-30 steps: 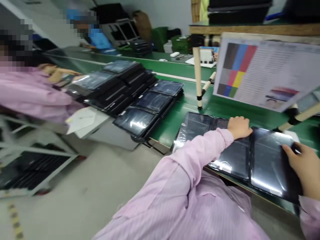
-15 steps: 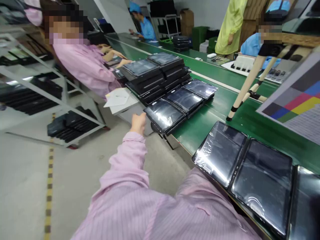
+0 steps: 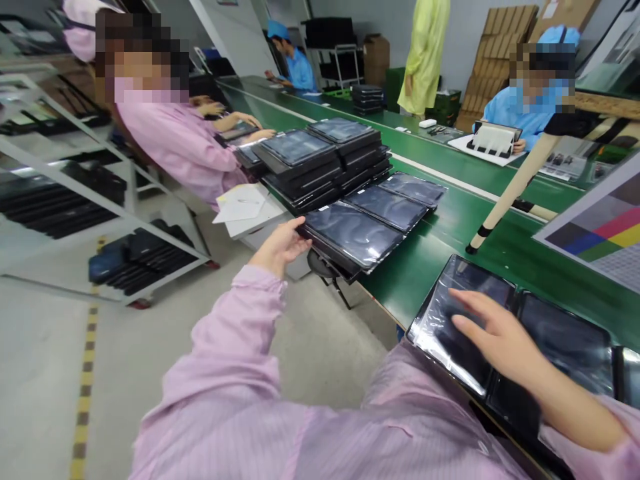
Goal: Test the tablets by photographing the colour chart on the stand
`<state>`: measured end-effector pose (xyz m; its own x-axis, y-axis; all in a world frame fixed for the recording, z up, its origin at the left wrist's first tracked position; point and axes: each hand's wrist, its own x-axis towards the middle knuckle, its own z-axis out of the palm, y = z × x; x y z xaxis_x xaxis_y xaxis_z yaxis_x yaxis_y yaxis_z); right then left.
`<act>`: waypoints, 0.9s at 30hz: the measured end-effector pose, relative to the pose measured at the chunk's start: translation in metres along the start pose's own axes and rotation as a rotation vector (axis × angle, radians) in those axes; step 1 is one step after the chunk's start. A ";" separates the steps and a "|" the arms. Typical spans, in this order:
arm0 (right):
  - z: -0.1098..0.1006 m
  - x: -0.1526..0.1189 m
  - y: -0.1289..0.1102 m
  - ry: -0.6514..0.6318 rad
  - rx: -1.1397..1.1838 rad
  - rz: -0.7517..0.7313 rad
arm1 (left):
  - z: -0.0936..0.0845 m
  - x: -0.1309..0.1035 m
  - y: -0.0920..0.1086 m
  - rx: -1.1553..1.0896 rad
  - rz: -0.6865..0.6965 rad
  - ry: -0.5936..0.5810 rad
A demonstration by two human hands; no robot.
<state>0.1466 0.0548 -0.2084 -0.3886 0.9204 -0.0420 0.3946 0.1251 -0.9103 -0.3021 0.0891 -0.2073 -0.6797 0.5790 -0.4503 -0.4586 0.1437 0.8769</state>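
Observation:
My left hand (image 3: 284,245) grips the left edge of a flat black tablet (image 3: 353,232) with a glossy, film-covered screen. That tablet lies at the near end of a row, its near edge tilted up slightly over the ones under it. Two similar tablets (image 3: 390,205) continue the row behind it. My right hand (image 3: 495,327) is open, fingers stretched out, above a nearer row of tablets. Below its fingertips is a film-wrapped tablet (image 3: 450,333); whether they touch it I cannot tell. Part of the neighbouring tablet (image 3: 565,333) is covered by my right forearm.
Taller stacks of black tablets (image 3: 320,173) stand behind the left row on the green bench (image 3: 400,287). A tripod leg (image 3: 515,193) and a colour chart (image 3: 600,227) are at right. A co-worker in pink (image 3: 170,140) sits beyond a wheeled rack (image 3: 150,233); a stool (image 3: 325,267) is below.
My right hand has come into view over the nearer row. My left hand has opened from a fist-like shape and taken the near tablet's edge, which now sits raised. The view has shifted slightly.

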 end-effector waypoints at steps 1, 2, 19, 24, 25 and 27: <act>0.023 0.007 -0.007 -0.002 0.244 0.123 | 0.003 -0.015 -0.005 0.003 0.004 -0.037; 0.045 0.012 -0.013 -0.016 0.469 0.250 | 0.007 -0.032 -0.015 0.004 0.012 -0.076; 0.032 0.031 -0.014 0.653 1.110 0.370 | 0.158 0.023 -0.056 0.229 -0.045 -0.371; 0.030 0.029 -0.001 0.602 1.002 0.367 | 0.228 0.054 -0.050 0.261 -0.051 -0.323; 0.030 0.028 0.001 0.595 0.974 0.355 | 0.230 0.055 -0.050 0.267 -0.049 -0.308; 0.026 0.024 0.003 0.581 0.925 0.316 | 0.226 0.055 -0.051 0.269 -0.036 -0.282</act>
<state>0.1170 0.0671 -0.2232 0.1589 0.9249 -0.3453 -0.4534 -0.2423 -0.8577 -0.1866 0.2950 -0.2386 -0.4644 0.7623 -0.4509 -0.2875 0.3518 0.8908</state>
